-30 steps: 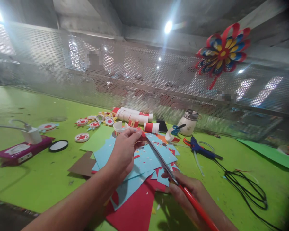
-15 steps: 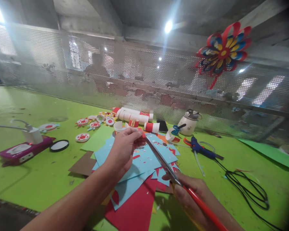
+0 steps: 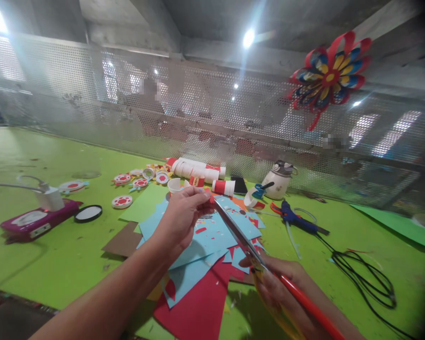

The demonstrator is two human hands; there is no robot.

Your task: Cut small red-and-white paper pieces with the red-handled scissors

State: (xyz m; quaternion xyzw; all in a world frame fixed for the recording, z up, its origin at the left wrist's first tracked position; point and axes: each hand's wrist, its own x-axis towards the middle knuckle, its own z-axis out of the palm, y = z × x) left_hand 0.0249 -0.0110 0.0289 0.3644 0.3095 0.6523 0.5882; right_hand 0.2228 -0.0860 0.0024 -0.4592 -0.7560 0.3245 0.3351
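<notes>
Between thumb and fingers, my left hand [image 3: 184, 210] pinches a small red paper piece [image 3: 211, 199]. My right hand [image 3: 281, 285] grips a pair of scissors [image 3: 239, 236] with long silver blades and red and yellow handles. The blade tips reach the red piece; whether they touch it I cannot tell. Beneath both hands lie light blue paper sheets [image 3: 198, 259], strewn with red and white scraps. A red sheet [image 3: 198, 307] sticks out below them, nearest me.
White-and-red paper cups [image 3: 224, 188] and round red-and-white discs [image 3: 122, 202] lie behind the sheets. To the right are a blue glue gun [image 3: 299, 222], its black cable [image 3: 364, 278] and a white bottle [image 3: 278, 182]. A purple power strip [image 3: 38, 222] is at left.
Both hands stay nearly in place. The scissors' yellow handle sits slightly lower and farther from the red one. The view has shifted very slightly.
</notes>
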